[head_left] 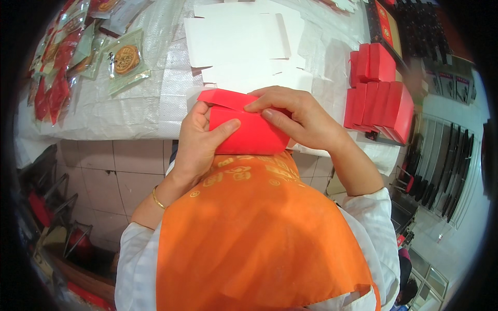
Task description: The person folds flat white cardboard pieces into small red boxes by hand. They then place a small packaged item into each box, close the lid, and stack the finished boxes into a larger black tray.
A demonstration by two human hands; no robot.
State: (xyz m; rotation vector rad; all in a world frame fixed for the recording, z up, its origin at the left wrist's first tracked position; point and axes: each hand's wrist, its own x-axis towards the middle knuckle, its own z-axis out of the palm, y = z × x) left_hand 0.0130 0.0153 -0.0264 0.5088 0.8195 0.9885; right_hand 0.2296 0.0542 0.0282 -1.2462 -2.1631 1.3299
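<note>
the left hand [199, 132] grasps a red box [251, 136], thumb on its near face; the right hand [303, 111] grips its edge at one o'clock, fingertips against the flap [223, 98]. the box is held mid-view, just above the orange apron [249, 228] at six o'clock. around it, on the white-covered table [129, 122], white card sheets [236, 44] lie at twelve, stacked red cartons [381, 98] between two and three, a wrapped round pastry [126, 59] at ten.

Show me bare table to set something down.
Bare white sheet lies between the wrapped cake and the white card, and on the cake's near side; another strip separates the card from the red boxes. Packets crowd the left end, card the middle, boxes the right.
</note>
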